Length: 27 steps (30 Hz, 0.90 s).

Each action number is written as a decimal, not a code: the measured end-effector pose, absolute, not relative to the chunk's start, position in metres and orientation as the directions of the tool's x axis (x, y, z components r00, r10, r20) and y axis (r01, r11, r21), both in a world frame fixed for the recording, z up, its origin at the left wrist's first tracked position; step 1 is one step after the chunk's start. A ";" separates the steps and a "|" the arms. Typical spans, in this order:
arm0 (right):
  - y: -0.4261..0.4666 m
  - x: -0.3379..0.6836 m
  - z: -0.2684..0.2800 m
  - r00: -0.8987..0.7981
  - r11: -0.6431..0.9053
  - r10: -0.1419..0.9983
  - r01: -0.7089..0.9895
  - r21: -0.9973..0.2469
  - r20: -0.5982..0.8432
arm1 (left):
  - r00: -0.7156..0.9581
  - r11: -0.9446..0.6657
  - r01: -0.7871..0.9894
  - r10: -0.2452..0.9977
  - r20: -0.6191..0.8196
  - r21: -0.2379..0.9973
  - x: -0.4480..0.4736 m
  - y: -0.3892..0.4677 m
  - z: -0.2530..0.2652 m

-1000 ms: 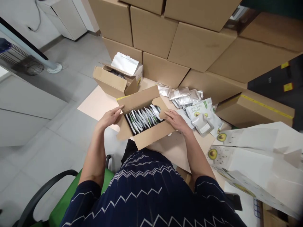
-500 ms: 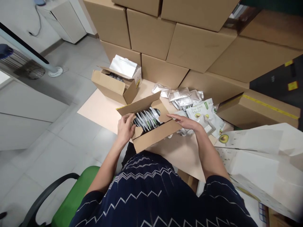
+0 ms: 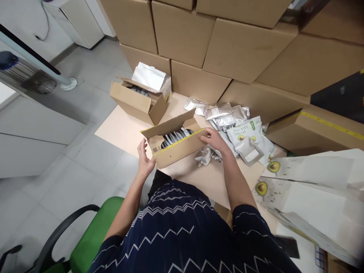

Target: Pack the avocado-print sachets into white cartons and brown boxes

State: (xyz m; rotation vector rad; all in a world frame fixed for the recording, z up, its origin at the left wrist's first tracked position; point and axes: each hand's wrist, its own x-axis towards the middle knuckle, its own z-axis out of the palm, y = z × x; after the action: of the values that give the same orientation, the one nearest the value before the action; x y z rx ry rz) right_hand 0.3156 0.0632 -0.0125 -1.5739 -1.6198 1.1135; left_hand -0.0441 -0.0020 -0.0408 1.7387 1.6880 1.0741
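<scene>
A long cardboard box stands in front of me on the table, its long front and back flaps upright with yellow tape along their edges. Inside it is a row of packed sachets, partly hidden by the front flap. At the box's left end my left hand is open, its fingers apart, the thumb side near or against the front corner. My right hand grips the right end of the front flap with its fingers. Silver pouches and a white "Super Meal" pouch lie just beyond that hand.
Another cardboard box with open flaps stands at back left, beside a white carton. Large cardboard boxes are stacked behind the table. White avocado-print cartons are at right; a green chair is at lower left.
The front flap, folded outward before, now stands up. My left hand has come off the box's left end flap and opened. My right hand has moved left onto the front flap.
</scene>
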 end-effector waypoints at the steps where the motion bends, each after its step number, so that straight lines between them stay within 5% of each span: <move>1: 0.063 0.311 -0.016 -0.086 -0.074 0.988 0.462 -0.884 -0.128 | -0.074 -0.098 0.558 0.983 0.167 0.824 -0.046 -0.003 -0.041; 8: 0.057 0.302 -0.019 0.005 -0.129 0.990 0.471 -0.873 -0.144 | -0.058 -0.109 0.562 0.984 0.171 0.820 -0.048 0.008 -0.023; 14: 0.065 0.306 -0.006 -0.079 0.005 0.996 0.574 -0.819 -0.050 | 0.136 -0.321 0.743 0.932 0.337 0.587 -0.046 0.001 -0.008; 19: 0.071 0.314 -0.006 -0.279 0.142 0.959 0.622 -0.770 -0.049 | 0.207 -0.328 0.814 0.935 0.289 0.480 -0.039 -0.023 -0.010; 23: 0.073 0.319 -0.011 -0.291 0.138 0.955 0.616 -0.776 -0.062 | 0.097 -0.183 0.837 0.977 0.190 0.516 -0.025 -0.042 -0.017; 27: 0.079 0.320 -0.007 -0.325 0.065 0.928 0.624 -0.778 -0.182 | 0.024 -0.012 0.713 1.000 -0.008 0.701 -0.009 -0.052 -0.024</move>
State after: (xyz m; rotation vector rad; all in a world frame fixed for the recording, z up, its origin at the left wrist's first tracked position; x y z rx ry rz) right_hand 0.3195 0.0787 -0.0069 -1.5485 -1.9858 1.1421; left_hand -0.0093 -0.0522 -0.0235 1.7791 1.7421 0.7040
